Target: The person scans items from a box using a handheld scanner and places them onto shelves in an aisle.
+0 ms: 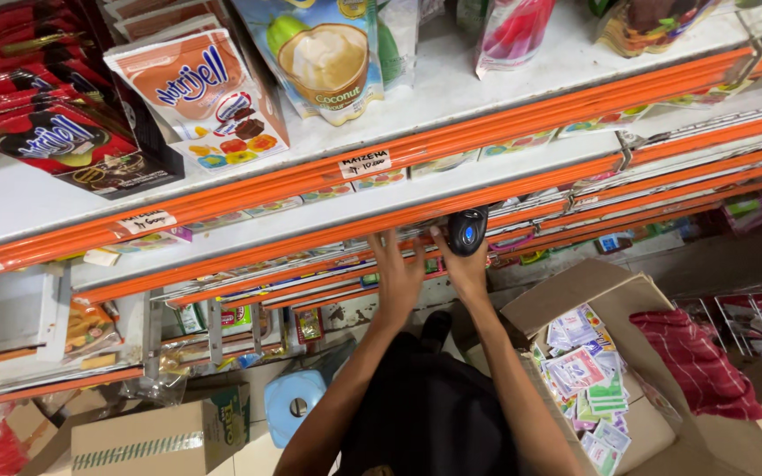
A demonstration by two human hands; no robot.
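Right hand (467,269) wrapped around a small black handheld scanner (466,231), fingers closed on its body, scanner head raised against the orange front edge of a shelf (328,236). Left hand (396,275) just beside it, fingers spread and reaching up, fingertips at the same orange edge, holding nothing. Both forearms rising from a dark garment at the bottom of the view.

Above that edge, on higher white shelves: red and orange dessert-powder packets (200,92) toward the left end, a coconut drink pouch (324,57) near the middle, handwritten price labels (365,163) stuck on the orange strips. Below and right of the hands, an open cardboard box (575,300) filled with small colourful sachets (588,379), a red checked cloth (694,361) lying at its right rim. Lower left on the floor, a closed carton (147,436) and a light blue stool (293,401).
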